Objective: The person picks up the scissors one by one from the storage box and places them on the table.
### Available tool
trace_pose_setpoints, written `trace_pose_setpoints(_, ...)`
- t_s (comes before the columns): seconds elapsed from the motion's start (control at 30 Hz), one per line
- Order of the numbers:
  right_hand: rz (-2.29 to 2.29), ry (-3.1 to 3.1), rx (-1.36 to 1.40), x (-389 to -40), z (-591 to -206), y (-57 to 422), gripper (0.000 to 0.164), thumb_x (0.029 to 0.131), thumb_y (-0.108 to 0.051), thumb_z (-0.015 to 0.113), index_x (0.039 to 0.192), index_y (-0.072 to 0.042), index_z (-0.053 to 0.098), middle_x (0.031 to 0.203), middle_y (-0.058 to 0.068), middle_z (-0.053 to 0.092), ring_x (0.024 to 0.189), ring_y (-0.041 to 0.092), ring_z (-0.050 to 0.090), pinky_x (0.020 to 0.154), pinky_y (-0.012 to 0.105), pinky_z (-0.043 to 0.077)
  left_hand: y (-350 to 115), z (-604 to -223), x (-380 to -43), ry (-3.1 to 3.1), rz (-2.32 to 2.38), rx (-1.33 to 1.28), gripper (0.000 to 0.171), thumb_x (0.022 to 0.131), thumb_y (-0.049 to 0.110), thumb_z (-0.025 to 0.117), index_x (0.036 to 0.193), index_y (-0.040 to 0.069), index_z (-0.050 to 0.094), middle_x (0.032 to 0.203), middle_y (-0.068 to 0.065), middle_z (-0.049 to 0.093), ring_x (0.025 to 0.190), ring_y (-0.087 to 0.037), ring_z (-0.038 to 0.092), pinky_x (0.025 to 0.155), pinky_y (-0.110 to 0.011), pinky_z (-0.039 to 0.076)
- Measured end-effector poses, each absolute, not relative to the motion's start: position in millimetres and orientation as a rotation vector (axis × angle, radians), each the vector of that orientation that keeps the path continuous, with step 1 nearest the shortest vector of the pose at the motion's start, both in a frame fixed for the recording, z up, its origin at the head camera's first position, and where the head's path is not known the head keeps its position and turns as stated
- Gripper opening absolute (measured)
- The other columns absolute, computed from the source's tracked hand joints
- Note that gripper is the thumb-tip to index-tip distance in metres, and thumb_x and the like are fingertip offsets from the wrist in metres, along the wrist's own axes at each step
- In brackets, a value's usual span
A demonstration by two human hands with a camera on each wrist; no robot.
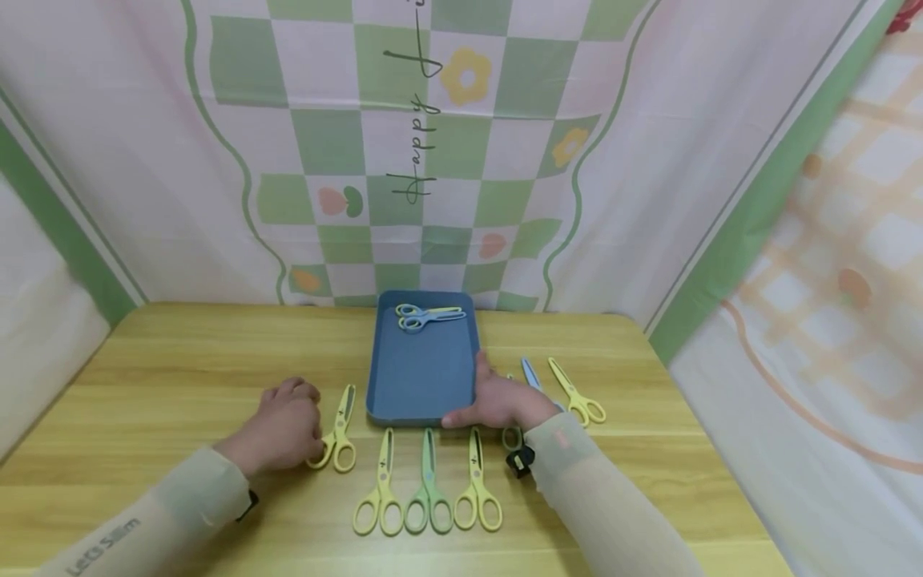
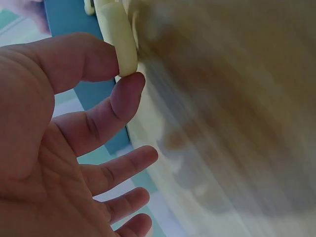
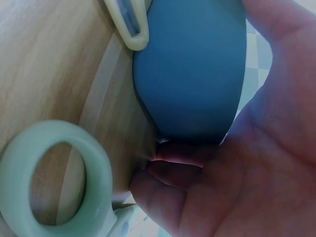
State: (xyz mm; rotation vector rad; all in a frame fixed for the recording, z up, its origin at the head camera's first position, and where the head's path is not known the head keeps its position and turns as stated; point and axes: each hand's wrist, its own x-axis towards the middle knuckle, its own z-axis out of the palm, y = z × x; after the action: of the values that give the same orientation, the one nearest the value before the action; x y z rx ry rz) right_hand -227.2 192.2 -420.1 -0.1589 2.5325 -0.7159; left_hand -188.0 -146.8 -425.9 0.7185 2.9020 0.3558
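Note:
My left hand (image 1: pixel 284 425) is at the left of the tray, thumb and index finger pinching a handle loop of the yellow scissors (image 1: pixel 344 433). In the left wrist view that yellow loop (image 2: pixel 121 39) sits between the two fingertips, the other fingers spread. My right hand (image 1: pixel 497 398) holds the near right corner of the blue tray (image 1: pixel 421 381), its thumb at the near side and fingers along the right side. Blue and yellow scissors (image 1: pixel 431 316) lie overlapping at the tray's far end.
Before the tray lie yellow scissors (image 1: pixel 379 489), green scissors (image 1: pixel 429 489) and more yellow scissors (image 1: pixel 477 489). Another green pair (image 1: pixel 512 438) is partly hidden by the right wrist. Blue scissors (image 1: pixel 531 373) and yellow scissors (image 1: pixel 575 393) lie further right. A patterned curtain (image 1: pixel 447 160) stands behind the table.

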Motion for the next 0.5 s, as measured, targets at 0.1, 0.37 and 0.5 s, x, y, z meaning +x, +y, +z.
trace_pose_setpoints(0.1, -0.711, 2.533, -0.155, -227, -420, 192, 0.141, 0.075, -0.062, 0.079, 0.153, -0.003, -0.022, 0.158, 0.031, 0.013, 0.139, 0.042, 0.033, 0.11, 0.049, 0.032, -143, -426, -185, 2.904, 0.351, 0.722, 0.025, 0.077, 0.02, 0.078, 0.06, 0.022, 0.06, 0.131, -0.022, 0.056, 0.131, -0.052, 0.035, 0.102, -0.072, 0.024)
trace_pose_setpoints(0.37, -0.698, 2.54, -0.159, -227, -420, 193, 0.141, 0.075, -0.064, 0.079, 0.154, -0.003, -0.021, 0.158, 0.031, 0.015, 0.14, 0.041, 0.033, 0.11, 0.048, 0.033, -132, -426, -180, 2.892, 0.364, 0.714, 0.027, 0.081, 0.02, 0.079, 0.061, 0.021, 0.062, 0.135, -0.025, 0.053, 0.135, -0.054, 0.029, 0.104, -0.071, 0.023)
trace_pose_setpoints(0.5, -0.7, 2.54, -0.16, -227, -420, 193, 0.141, 0.074, -0.064, 0.079, 0.154, -0.004, -0.021, 0.159, 0.03, 0.013, 0.14, 0.041, 0.032, 0.11, 0.049, 0.033, -129, -429, -179, 2.906, 0.369, 0.731, 0.029, 0.083, 0.022, 0.078, 0.06, 0.022, 0.061, 0.136, -0.026, 0.052, 0.135, -0.054, 0.028, 0.104, -0.071, 0.024)
